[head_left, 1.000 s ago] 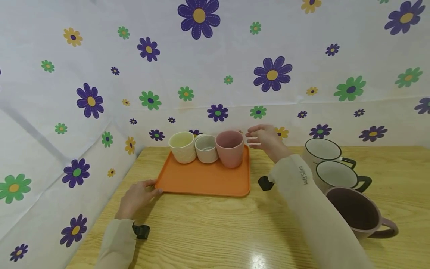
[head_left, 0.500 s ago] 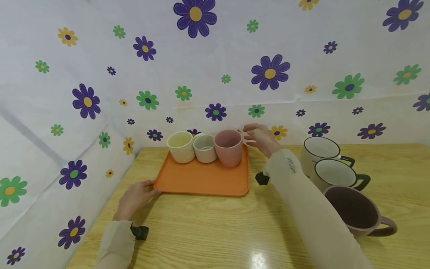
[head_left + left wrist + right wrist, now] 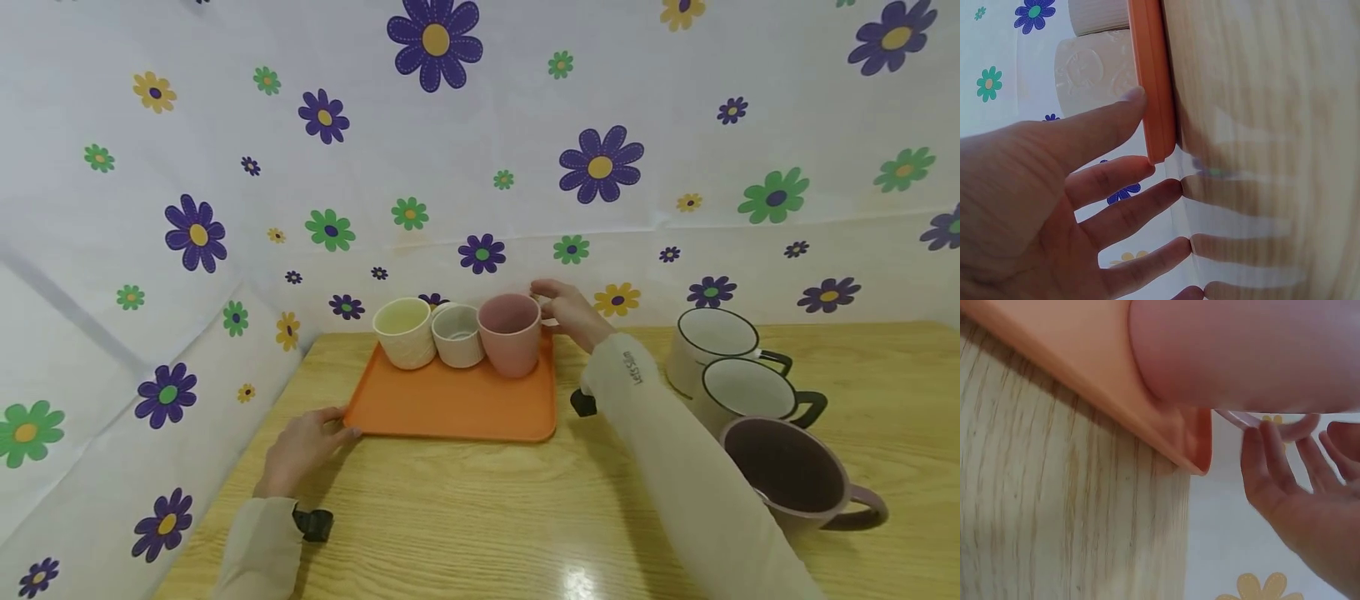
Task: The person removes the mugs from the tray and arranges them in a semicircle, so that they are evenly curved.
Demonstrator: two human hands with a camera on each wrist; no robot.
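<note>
An orange tray (image 3: pixel 457 408) lies on the wooden table. My left hand (image 3: pixel 303 450) is at its front left corner; in the left wrist view the thumb (image 3: pixel 1110 115) rests against the tray edge and the index fingertip touches the corner. On the tray's far side stand a cream cup (image 3: pixel 407 337), a small pale grey cup (image 3: pixel 459 337) and a pink mug (image 3: pixel 512 337), all upright. My right hand (image 3: pixel 573 317) is just right of the pink mug. In the right wrist view its loosely bent fingers (image 3: pixel 1275 465) reach up to the mug's handle (image 3: pixel 1300 428), which they partly overlap.
Right of my right sleeve (image 3: pixel 660 425) stand two white mugs with dark rims, a farther one (image 3: pixel 718 332) and a nearer one (image 3: pixel 750 387), and a mauve mug (image 3: pixel 787 467). Their handles point right. A flowered cloth (image 3: pixel 480 183) hangs behind the table and to the left.
My right hand has moved left toward the pink mug, its fingers bending closer to the mug's right side. The left hand stays at the tray corner; the tray and cups have not moved.
</note>
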